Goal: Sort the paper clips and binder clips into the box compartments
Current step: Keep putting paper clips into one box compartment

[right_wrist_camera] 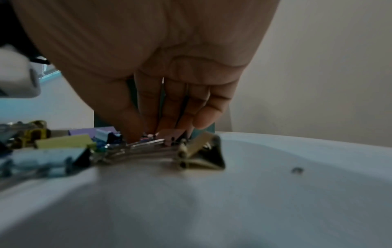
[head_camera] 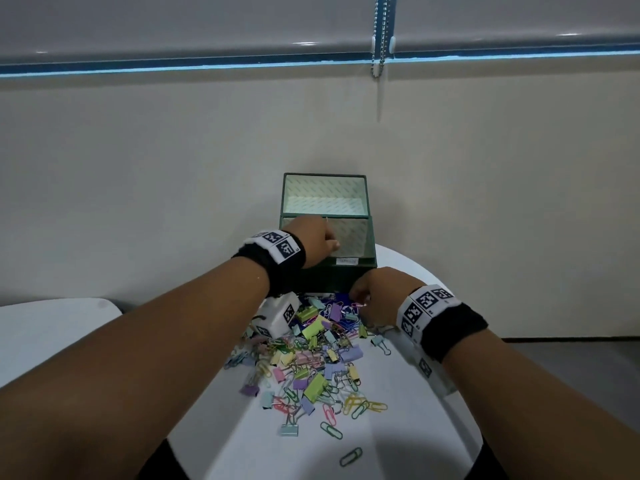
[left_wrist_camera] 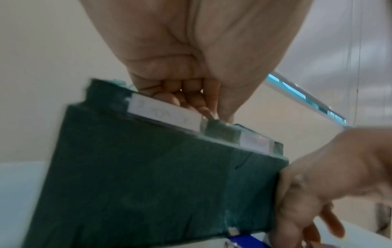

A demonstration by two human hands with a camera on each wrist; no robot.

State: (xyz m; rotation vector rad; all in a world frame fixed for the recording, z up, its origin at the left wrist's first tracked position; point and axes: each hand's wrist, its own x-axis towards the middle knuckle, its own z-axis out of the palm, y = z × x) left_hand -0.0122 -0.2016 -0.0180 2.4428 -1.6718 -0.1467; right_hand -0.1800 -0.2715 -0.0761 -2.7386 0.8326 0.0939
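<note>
A dark green box [head_camera: 373, 237] with its lid up stands at the far edge of the white round table [head_camera: 415, 431]. My left hand [head_camera: 315, 237] hovers over the box's front left compartment. In the left wrist view its fingers [left_wrist_camera: 186, 99] are bunched against the thumb just behind the labelled rim of the box [left_wrist_camera: 148, 176]; anything they hold is hidden. A pile of pastel paper clips and binder clips [head_camera: 311, 362] lies in front of the box. My right hand [head_camera: 367, 294] reaches down into the pile's far end, fingertips [right_wrist_camera: 152, 127] pinching a small pink clip [right_wrist_camera: 149, 135].
An olive binder clip [right_wrist_camera: 201, 156] lies just right of my right fingertips. A blue sheet [head_camera: 334, 299] lies under the pile by the box. Loose paper clips [head_camera: 351, 457] trail toward me. Another white table [head_camera: 52, 327] stands at the left, a wall behind.
</note>
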